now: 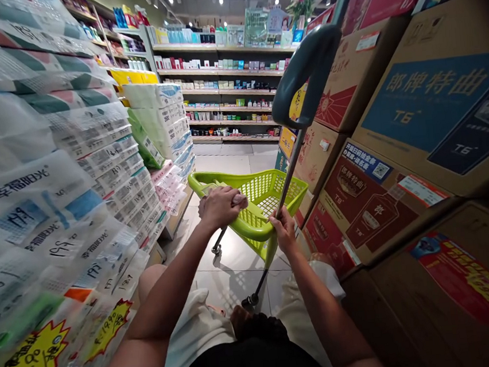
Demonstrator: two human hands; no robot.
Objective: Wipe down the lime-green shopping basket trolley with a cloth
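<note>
A lime-green shopping cart basket point(261, 228) with slotted walls stands tilted in front of me, on legs with casters point(251, 302). My left hand point(221, 207) is closed over a bunched, pinkish-grey cloth point(240, 200) at the basket's left rim. Most of the cloth is hidden under the fingers. My right hand point(284, 228) wraps round the cart's metal pole point(293, 164) beside the basket's near right corner. Higher up, this pole carries a dark grey loop-shaped handle point(290, 78). The basket's inside shows no goods in the visible part.
Stacked tissue packs point(108, 162) line the left side, with yellow price signs point(28, 366) low down. Liquor cartons point(427, 102) are piled close on the right. Shelves of small boxed goods point(226, 87) stand across the back, beyond the tiled floor point(228, 149).
</note>
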